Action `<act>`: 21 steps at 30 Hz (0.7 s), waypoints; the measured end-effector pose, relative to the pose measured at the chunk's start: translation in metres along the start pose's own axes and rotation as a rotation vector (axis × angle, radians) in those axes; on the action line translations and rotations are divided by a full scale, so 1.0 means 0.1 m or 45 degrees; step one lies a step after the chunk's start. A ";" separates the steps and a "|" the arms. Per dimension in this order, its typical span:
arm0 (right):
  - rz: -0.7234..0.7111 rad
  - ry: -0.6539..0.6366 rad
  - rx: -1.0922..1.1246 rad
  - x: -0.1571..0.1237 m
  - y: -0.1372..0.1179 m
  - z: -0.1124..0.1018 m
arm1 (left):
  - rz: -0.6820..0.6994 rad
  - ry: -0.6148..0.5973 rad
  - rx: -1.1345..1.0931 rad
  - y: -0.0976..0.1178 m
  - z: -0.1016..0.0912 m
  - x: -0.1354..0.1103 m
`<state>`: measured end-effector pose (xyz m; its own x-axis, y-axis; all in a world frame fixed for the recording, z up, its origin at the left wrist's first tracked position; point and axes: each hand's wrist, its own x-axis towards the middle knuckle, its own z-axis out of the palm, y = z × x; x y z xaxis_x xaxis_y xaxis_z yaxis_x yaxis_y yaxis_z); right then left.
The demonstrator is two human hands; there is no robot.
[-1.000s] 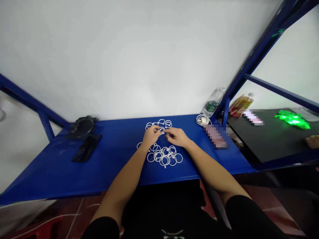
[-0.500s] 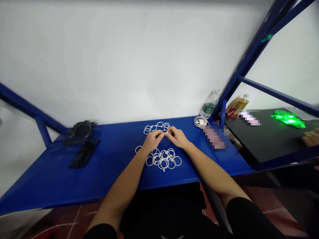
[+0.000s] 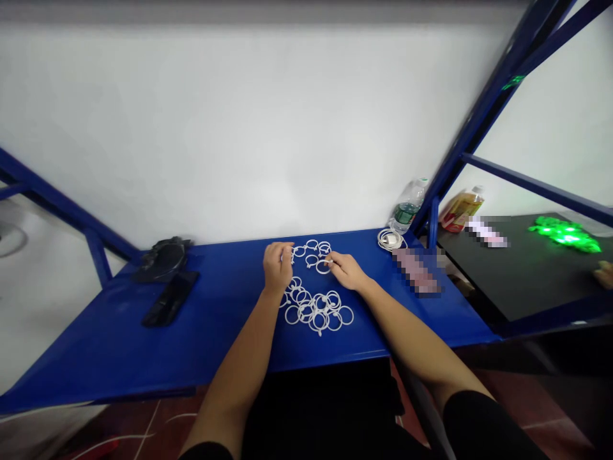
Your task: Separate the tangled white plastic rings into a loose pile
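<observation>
In my right hand [image 3: 348, 271], thumb and fingers pinch a white ring [image 3: 324, 274] with a small knob, held just above the table. My left hand [image 3: 278, 267] is turned on its side, thumb and fingers apart, with no ring visible in it. Its fingers partly cover some rings at the back. Beyond my hands, several white rings [image 3: 311, 245] lie in a loose group. Nearer to me is a larger overlapping pile of similar white rings [image 3: 320, 313], also with small knobs.
On the blue table [image 3: 225, 319] lie a black phone-like slab [image 3: 171, 299] and a black bundle [image 3: 165, 257] at left. At right are a coiled white cable [image 3: 391, 240], a blurred-out item [image 3: 416, 271] and a water bottle [image 3: 408, 206]. A co-worker's hand [image 3: 604, 273] shows beside glowing green material [image 3: 565, 234].
My hands have moved apart. My left hand has gone left and let go, while my right hand keeps hold of a ring. The view has shifted slightly.
</observation>
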<state>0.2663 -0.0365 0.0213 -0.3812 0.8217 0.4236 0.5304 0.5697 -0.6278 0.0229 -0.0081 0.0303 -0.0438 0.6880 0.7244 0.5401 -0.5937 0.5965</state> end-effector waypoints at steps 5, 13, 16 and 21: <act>0.010 -0.063 -0.029 0.01 0.02 0.05 | -0.543 -0.016 -0.044 -0.24 0.12 0.14; 0.062 -0.060 -0.125 0.02 0.00 0.00 | 0.019 -0.733 -0.100 0.01 0.28 -0.06; 0.056 -0.063 -0.135 0.02 0.01 0.01 | 0.150 -0.834 -0.090 0.10 0.21 -0.11; 0.056 -0.074 -0.110 0.02 0.01 0.03 | 0.236 -0.828 0.004 0.15 0.19 -0.12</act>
<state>0.2634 -0.0345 0.0195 -0.3979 0.8453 0.3566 0.6102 0.5341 -0.5851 0.0477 -0.0168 0.0239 0.5642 0.6864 0.4589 0.4922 -0.7258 0.4806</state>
